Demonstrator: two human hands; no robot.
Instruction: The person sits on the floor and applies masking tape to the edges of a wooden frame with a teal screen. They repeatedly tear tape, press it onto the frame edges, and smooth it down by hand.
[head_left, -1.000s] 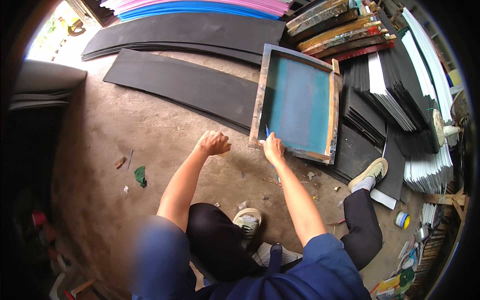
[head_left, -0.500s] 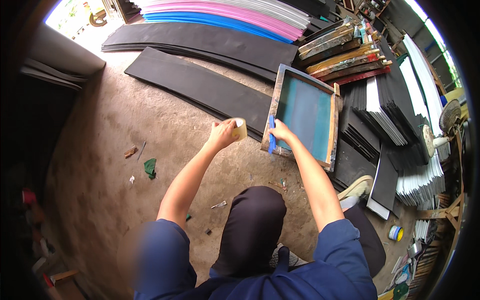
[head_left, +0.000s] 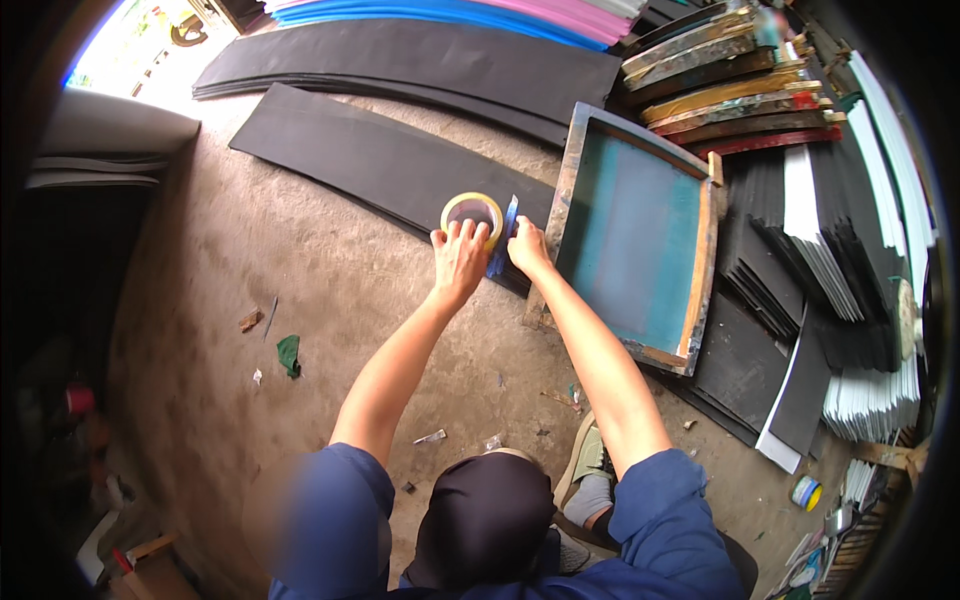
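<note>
My left hand [head_left: 462,262] grips a roll of yellowish packing tape [head_left: 468,197], its fingers hooked over the near rim and its round opening showing. Close beside the roll, my right hand [head_left: 528,246] is closed on a narrow blue plastic tool [head_left: 509,222]; its exact kind is not clear. The tool reaches the roll's right side, and I cannot tell whether they touch. Both hands are over the near edge of a stack of long black foam sheets [head_left: 370,160]. Right of them, a wooden-framed printing screen [head_left: 640,235] with blue-green mesh lies tilted.
More black sheets [head_left: 420,65] and blue and pink sheets [head_left: 450,18] lie at the back. Several wooden frames [head_left: 740,90] are piled at the far right, above stacked black and white sheets [head_left: 800,240]. Green scrap [head_left: 288,355] and a small tub [head_left: 806,492] are on the floor.
My right hand has moved left with the blue tool, away from the screen frame to the tape roll. The roll has turned so its opening shows. My view and legs have shifted.
</note>
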